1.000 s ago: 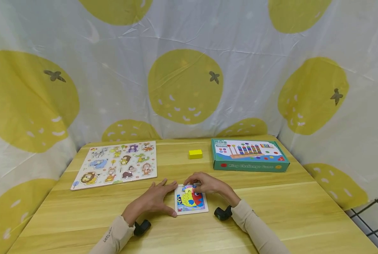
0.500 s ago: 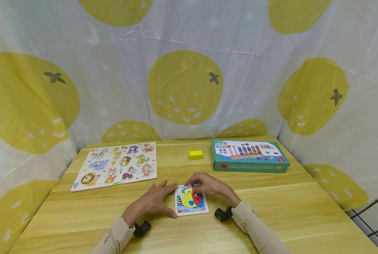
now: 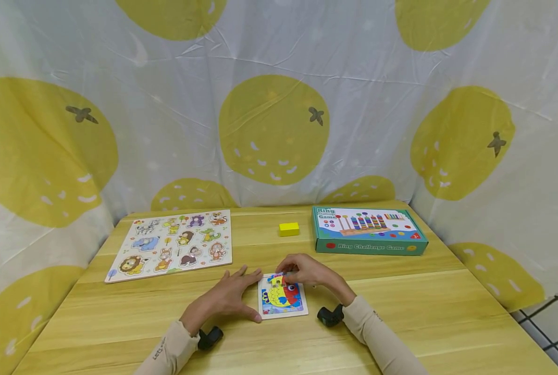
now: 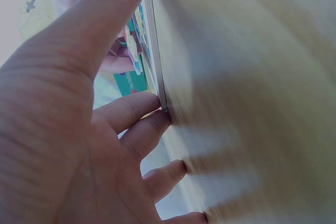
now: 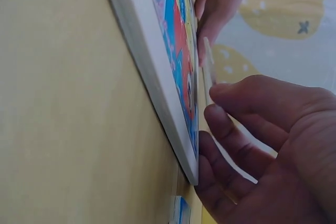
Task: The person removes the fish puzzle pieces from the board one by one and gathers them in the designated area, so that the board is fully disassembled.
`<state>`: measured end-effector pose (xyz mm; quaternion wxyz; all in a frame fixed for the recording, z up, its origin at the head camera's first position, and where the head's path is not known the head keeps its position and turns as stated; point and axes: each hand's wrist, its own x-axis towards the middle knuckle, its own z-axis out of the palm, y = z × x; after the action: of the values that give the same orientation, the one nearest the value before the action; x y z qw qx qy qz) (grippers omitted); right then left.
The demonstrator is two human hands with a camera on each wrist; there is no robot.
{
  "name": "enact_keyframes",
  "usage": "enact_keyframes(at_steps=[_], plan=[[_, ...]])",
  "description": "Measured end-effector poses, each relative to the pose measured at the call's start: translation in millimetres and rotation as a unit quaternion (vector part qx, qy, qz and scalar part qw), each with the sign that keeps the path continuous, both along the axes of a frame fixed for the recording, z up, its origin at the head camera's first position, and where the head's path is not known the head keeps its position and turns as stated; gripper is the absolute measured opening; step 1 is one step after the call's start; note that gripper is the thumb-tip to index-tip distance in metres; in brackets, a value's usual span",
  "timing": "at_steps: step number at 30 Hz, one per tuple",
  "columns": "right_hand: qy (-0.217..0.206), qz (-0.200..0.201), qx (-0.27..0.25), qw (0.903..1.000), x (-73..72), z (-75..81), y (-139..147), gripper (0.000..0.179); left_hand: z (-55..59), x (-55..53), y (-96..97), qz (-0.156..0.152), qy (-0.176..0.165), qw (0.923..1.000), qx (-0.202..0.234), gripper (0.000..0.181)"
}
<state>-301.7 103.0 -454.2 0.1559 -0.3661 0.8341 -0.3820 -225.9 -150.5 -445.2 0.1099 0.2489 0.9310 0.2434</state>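
A small square fish jigsaw puzzle [image 3: 282,301] with a pale wooden frame lies on the table between both hands. My left hand [image 3: 227,295] rests at its left side, thumb by the near corner and index finger by the far one, fingers spread. Above the puzzle's far part, my right hand [image 3: 304,270] pinches a thin puzzle piece [image 5: 208,66] between thumb and fingers. That puzzle piece [image 4: 133,51] is raised and tilted in the left wrist view. Other right fingers touch the frame's edge in the right wrist view.
A yellow block [image 3: 288,229] stands behind the puzzle. An animal puzzle board [image 3: 173,242] lies at the back left, and a green Ring Challenge Game box [image 3: 369,230] at the back right. A lemon-print curtain [image 3: 274,130] hangs behind the table.
My right hand has lifted the puzzle piece a little and tilted it, moving slightly right. The left hand and the puzzle's frame stay where they were.
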Motion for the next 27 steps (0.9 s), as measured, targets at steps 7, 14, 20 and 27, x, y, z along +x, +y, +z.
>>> enact_keyframes(at_steps=[7,14,20,27], plan=[[0.005,-0.007,-0.001,1.0,0.3,6.5,4,0.021,-0.6,-0.2,0.7,0.0,0.0,1.0,0.001,0.1],[0.01,-0.022,-0.001,0.9997,-0.5,13.3,19,0.021,-1.4,-1.0,0.5,0.002,-0.001,1.0,-0.002,0.1],[0.011,-0.049,-0.006,0.9987,-0.2,13.8,42,0.02,-1.2,-0.7,0.2,0.002,-0.003,1.0,0.001,0.1],[0.013,-0.069,-0.014,0.9975,3.0,14.0,69,0.02,-0.8,0.0,-0.2,0.002,-0.002,1.0,0.003,0.101]])
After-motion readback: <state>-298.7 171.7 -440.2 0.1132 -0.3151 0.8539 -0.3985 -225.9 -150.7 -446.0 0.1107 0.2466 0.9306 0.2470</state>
